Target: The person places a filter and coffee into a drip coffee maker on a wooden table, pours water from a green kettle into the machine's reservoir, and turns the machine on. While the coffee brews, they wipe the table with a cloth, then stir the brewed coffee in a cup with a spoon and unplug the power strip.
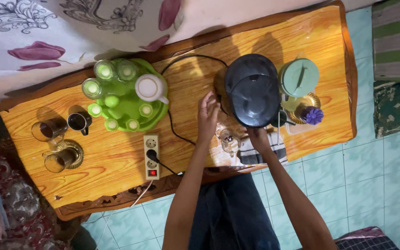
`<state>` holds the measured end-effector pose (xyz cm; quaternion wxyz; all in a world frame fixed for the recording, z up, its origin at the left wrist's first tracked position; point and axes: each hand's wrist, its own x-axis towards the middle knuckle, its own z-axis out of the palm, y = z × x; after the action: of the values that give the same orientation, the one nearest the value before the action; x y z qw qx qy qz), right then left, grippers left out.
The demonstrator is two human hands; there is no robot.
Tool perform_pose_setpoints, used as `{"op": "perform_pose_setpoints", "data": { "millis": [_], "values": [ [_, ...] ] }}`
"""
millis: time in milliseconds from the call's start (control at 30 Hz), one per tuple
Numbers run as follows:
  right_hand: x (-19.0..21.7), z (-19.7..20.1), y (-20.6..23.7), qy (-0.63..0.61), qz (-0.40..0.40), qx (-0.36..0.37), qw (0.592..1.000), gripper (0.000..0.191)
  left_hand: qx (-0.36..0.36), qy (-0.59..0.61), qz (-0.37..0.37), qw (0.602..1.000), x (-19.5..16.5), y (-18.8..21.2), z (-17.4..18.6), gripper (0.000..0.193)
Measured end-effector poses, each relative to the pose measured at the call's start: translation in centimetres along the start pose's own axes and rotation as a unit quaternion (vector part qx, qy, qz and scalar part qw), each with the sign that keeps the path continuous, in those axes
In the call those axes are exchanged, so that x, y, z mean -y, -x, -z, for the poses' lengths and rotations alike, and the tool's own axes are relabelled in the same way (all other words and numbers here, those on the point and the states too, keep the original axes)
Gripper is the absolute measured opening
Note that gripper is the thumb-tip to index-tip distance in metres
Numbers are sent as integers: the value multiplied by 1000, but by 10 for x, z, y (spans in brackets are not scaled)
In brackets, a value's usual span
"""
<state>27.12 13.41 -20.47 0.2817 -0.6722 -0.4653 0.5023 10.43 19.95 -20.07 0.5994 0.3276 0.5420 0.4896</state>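
Right hand (257, 135) wrapped round the handle of the black kettle (252, 90), held over the tabletop (195, 74) centre-right. Left hand (208, 115), fingers loosely together, rests by the kettle's left side. Small glass (228, 140) sits btwn both hands. Power strip (151, 156) w/ cord nearby; green tray (156, 113) of cups further left.

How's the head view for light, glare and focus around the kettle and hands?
Head view: warm light, glossy glare on the wooden table; soft shadows behind the black kettle; left hand and right hand sharp; the clear glass hard to read; edges bowed.
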Motion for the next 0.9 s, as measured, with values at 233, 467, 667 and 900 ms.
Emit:
{"op": "perform_pose_setpoints", "data": {
  "millis": [233, 467, 667, 900],
  "values": [
    [-10, 12, 13, 6, -10, 4, 1000, 27, -2, -147, -145, 978, -21, 24, -12, 50],
    [-10, 12, 24, -10, -23, -20, 999, 33, 14, -232, -170, 958, -21, 21, -12, 47],
    [-13, 11, 31, 57, -43, -47, 996, 33, 25, -228, -180, 957, -21, 18, -14, 50],
    [-16, 20, 32, 70, -2, -52, 996, 32, 28, -261, -165, 951, -19, 21, -18, 53]
  ]
}}
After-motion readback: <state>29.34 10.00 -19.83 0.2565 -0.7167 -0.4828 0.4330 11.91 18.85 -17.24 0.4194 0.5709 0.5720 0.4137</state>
